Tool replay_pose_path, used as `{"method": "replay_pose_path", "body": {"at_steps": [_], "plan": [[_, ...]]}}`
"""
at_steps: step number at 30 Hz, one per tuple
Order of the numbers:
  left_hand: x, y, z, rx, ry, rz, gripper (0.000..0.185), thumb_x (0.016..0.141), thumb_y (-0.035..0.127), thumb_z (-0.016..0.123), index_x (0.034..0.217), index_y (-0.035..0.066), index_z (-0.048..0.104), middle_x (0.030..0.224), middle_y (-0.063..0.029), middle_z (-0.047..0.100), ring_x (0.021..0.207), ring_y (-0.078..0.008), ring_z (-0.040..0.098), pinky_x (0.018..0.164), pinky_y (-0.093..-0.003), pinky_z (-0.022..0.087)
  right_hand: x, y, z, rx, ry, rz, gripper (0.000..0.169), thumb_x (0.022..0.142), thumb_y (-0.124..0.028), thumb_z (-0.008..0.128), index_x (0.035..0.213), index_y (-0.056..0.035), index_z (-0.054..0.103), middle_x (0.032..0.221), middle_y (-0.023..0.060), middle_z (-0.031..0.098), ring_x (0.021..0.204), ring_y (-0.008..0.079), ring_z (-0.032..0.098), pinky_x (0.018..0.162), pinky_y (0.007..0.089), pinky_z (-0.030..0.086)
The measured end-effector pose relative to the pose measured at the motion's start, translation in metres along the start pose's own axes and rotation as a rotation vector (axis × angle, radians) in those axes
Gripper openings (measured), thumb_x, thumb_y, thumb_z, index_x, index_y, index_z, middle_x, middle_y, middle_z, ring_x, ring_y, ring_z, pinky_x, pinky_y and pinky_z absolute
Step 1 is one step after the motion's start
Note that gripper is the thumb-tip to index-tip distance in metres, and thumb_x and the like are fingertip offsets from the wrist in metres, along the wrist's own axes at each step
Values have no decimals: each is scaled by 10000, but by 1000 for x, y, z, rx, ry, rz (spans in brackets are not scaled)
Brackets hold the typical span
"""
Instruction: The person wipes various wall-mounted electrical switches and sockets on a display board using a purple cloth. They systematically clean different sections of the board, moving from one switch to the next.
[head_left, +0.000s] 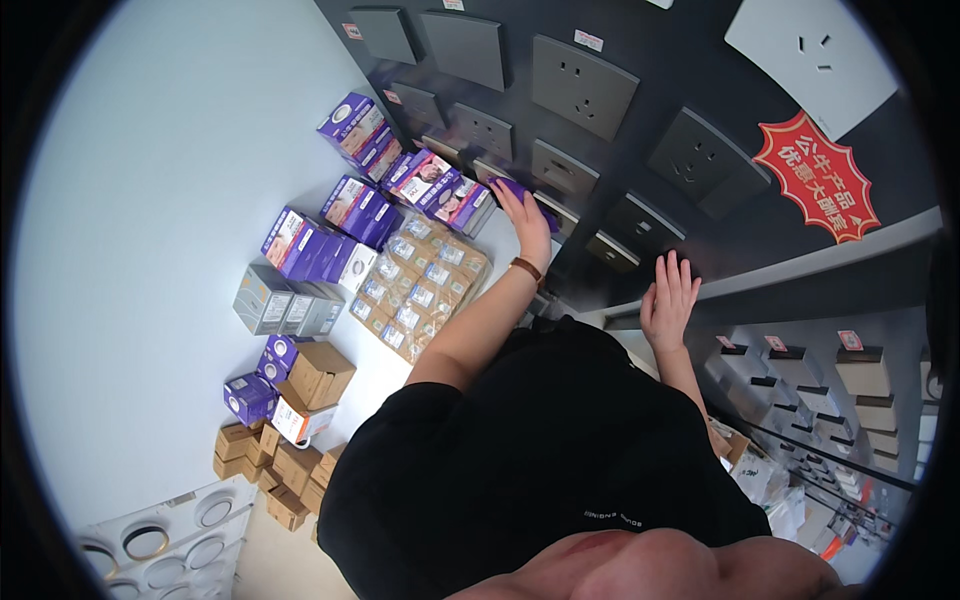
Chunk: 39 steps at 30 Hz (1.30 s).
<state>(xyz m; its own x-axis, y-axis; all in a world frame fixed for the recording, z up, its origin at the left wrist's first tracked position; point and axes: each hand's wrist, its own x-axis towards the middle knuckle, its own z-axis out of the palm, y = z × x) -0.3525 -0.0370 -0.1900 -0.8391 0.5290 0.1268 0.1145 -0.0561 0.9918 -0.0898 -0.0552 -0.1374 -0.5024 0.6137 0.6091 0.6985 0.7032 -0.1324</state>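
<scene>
My left hand (523, 221), with a brown band at the wrist, reaches to the base of a dark display panel (517, 45). A purple cloth-like thing (551, 217) shows under and beside its fingers; whether they grip it is unclear. My right hand (671, 300) lies flat, fingers spread, against the panel's lower part, holding nothing. Grey wall sockets (585, 86) and switch plates (465, 49) are mounted on the panel. A dark switch plate (646, 223) sits just above my right hand. Purple printed boxes (431, 184) stand left of my left hand.
Plastic-wrapped cardboard boxes (420, 289) lie beside my left forearm. More purple boxes (300, 244), grey boxes (266, 300) and an open carton (319, 375) line the white wall. Brown cartons (292, 469) are piled further back. A second panel of switches (806, 382) stands at the right.
</scene>
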Motion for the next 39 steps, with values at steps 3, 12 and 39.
{"method": "replay_pose_path", "body": {"at_steps": [3,12,39], "plan": [[18,0,-9,-12,9,-16,589,995,219,370,1487,-1,134,1568,-202,35,1446,-349,64,1161,-369,95,0,3,0,-5,-11,-16,532,834,-46,542,1362,-50,479,1437,136,433,1367,329,339,1123,519,158],[-7,-3,4,-35,22,-131,565,1005,239,368,1474,-12,179,1556,-207,100,1433,-344,126,1162,-356,115,1,1,6,-30,56,-18,545,801,-81,548,1346,-94,518,1424,87,464,1355,288,368,1132,490,148],[-61,24,12,1,-256,-164,669,968,181,430,1473,-50,57,1547,-265,17,1445,-368,30,1165,-345,73,3,-4,-7,39,-40,-16,546,818,-35,540,1359,-81,486,1441,113,432,1364,338,347,1101,551,204]]}}
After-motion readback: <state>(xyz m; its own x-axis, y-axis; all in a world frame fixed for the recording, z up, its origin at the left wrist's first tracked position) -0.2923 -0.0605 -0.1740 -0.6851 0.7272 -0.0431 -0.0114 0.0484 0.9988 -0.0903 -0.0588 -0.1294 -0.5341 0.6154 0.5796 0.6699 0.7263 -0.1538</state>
